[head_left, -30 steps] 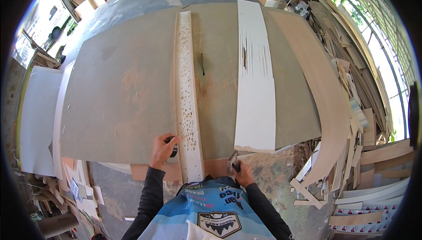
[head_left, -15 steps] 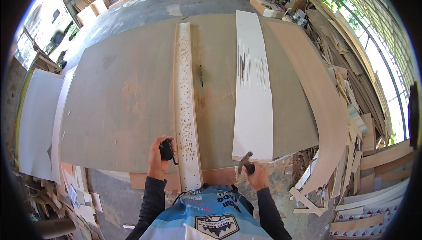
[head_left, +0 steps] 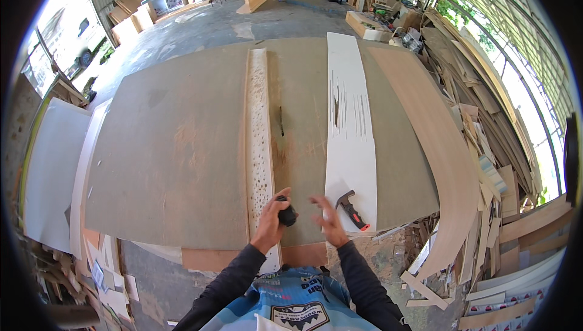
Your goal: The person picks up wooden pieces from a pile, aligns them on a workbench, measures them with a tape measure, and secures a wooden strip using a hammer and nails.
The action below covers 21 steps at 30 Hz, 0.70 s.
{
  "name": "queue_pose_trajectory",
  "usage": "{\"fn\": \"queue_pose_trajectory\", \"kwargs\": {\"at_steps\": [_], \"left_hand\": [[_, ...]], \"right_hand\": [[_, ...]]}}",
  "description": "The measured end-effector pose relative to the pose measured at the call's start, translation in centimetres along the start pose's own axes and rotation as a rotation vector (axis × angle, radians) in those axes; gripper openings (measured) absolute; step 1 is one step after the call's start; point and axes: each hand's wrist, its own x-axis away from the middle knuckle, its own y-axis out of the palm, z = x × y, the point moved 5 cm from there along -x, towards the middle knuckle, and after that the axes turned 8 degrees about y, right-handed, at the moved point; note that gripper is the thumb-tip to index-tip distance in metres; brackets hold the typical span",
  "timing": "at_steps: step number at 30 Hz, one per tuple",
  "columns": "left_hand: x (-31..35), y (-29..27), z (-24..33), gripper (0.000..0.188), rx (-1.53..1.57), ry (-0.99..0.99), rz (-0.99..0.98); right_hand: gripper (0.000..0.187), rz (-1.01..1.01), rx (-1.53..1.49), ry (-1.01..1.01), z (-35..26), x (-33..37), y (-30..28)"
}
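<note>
Holding the left wrist level above the pocked white strip [head_left: 259, 149], which runs toward twelve o'clock, should serve well, I judge, along with a snug but unforced grip, so nothing knocks that surface. The left hand [head_left: 267, 228] has its thumb and fingers curled around a black, rounded tool [head_left: 287, 214], which sits at about two o'clock from the palm; whether that hand touches the strip, I cannot tell. At three o'clock from the tool, a little apart, the right hand [head_left: 328, 222] is blurred, fingers loosely spread, grasping nothing; steadying it before any contact seems wise. From there, the hammer [head_left: 353, 212] lies at two o'clock, near but free of both hands, on the white board [head_left: 351, 167], its red-tipped black handle slanting toward five o'clock.
</note>
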Motion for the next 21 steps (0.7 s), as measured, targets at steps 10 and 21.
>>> {"fn": "queue_pose_trajectory", "kwargs": {"at_steps": [10,21], "left_hand": [[-5.3,0.7,-0.4,0.028,-0.231,0.020,-0.048],[-16.6,-3.7,1.1,0.022,-0.708,0.106,-0.208]], "right_hand": [[0.047,-0.002,-0.002,0.115,-0.7,-5.1,3.7],[0.035,-0.075,0.349,-0.049,4.7,-15.3,3.0]]}}
